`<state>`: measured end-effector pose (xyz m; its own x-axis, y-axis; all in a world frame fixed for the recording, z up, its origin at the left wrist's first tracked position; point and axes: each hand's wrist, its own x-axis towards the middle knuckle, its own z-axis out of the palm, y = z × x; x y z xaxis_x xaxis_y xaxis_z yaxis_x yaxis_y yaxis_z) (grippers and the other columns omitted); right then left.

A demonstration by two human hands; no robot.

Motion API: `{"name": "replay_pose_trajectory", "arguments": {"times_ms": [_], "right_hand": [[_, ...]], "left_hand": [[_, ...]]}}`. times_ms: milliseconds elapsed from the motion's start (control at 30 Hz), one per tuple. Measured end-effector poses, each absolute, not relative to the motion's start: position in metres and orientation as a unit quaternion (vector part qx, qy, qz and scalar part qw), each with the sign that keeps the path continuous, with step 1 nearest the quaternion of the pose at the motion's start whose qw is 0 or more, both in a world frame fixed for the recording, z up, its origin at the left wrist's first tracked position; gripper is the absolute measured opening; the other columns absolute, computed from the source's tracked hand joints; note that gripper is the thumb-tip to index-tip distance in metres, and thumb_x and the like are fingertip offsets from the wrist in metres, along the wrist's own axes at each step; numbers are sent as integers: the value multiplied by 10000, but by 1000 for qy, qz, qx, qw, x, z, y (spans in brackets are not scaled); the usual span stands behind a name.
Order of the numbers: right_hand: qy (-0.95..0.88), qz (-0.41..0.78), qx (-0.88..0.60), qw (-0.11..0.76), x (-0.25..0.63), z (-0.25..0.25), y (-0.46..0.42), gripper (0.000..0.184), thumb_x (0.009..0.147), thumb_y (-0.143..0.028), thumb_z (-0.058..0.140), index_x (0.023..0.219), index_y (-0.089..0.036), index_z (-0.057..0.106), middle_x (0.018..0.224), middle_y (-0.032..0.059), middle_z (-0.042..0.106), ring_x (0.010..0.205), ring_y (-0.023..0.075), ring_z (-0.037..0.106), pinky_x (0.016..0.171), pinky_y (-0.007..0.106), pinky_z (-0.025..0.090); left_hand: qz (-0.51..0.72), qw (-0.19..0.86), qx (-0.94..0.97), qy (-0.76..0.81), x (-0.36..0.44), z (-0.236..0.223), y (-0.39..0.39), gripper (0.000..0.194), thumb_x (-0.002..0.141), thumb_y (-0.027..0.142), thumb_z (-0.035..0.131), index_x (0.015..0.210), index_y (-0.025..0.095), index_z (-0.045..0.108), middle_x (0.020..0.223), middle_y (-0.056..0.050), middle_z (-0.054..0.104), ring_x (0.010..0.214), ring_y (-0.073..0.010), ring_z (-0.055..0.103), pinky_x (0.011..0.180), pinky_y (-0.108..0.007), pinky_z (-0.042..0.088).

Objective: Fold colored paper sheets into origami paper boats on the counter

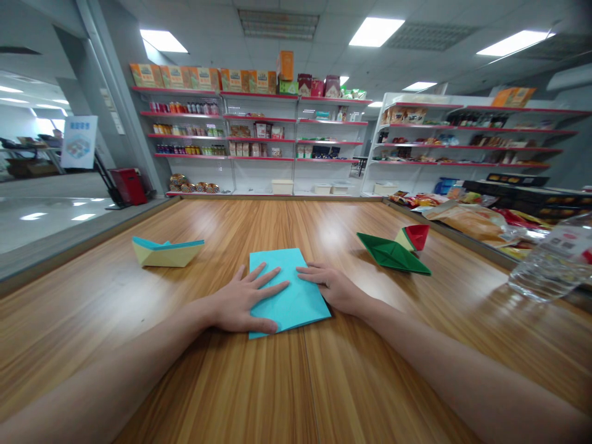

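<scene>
A folded sheet of light blue paper lies flat on the wooden table in front of me. My left hand rests on its left part with the fingers spread. My right hand lies at the sheet's right edge, fingers stretched out over the paper and partly hidden behind one another. To the left stands a yellow and blue paper boat. On the right, a green paper boat sits in front of a small red and cream folded paper piece.
A clear plastic bottle stands at the table's right side, beside packaged snacks and black boxes. Shelves with goods line the back. A sign and a red box stand at the left.
</scene>
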<state>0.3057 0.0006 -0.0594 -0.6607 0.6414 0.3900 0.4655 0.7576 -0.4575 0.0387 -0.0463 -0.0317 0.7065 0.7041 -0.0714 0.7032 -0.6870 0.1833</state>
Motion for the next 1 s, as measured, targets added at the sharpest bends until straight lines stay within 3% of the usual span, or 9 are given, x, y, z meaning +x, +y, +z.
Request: {"name": "replay_pose_trajectory", "arguments": {"times_ms": [300,433,533,633,833,1000], "right_hand": [[-885,210,-315,270,306,-58,-2,406,836,-115,486,1203,-255,587,1289,26,551,1293,214,400,1064,446,345],[-868,239,-314,301,306,-55,-5,290,858,-206,517,1103,-262,662,1226,36,606,1226,225,484,1029,419,383],[-857,255,-318,315,305,-54,-7,247,878,-267,504,1044,-266,687,1151,4,656,1093,213,589,954,370,447],[-837,255,-359,325,304,-55,-6,236,879,-295,494,975,-242,703,979,-13,709,936,211,644,848,350,498],[-820,230,-414,322,305,-58,-4,257,871,-348,494,884,-229,721,888,-9,719,807,215,651,773,345,502],[-812,229,-429,324,306,-59,-3,283,862,-384,497,837,-223,729,831,-14,717,760,225,650,704,343,509]], "left_hand": [[5,120,914,388,39,-27,-47,786,774,723,402,1432,395,124,1534,-4,-3,1383,-368,-41,1047,-634,-1],[35,183,902,390,38,-24,-47,582,877,654,215,1403,408,250,1528,47,99,1397,-311,-10,1066,-601,-23],[123,266,851,437,30,-35,-42,668,896,570,-54,1397,346,327,1495,43,261,1400,-258,100,1109,-520,70],[205,326,780,493,20,-51,-35,853,822,620,-156,1439,222,277,1433,-52,398,1363,-278,242,1075,-476,262],[280,395,783,391,19,-54,-29,1008,747,732,-138,1378,159,402,1246,-119,586,1254,-294,417,999,-456,366],[286,344,801,398,37,-42,-33,659,862,647,310,1300,194,502,1252,-69,588,1220,-265,458,1050,-406,319]]}}
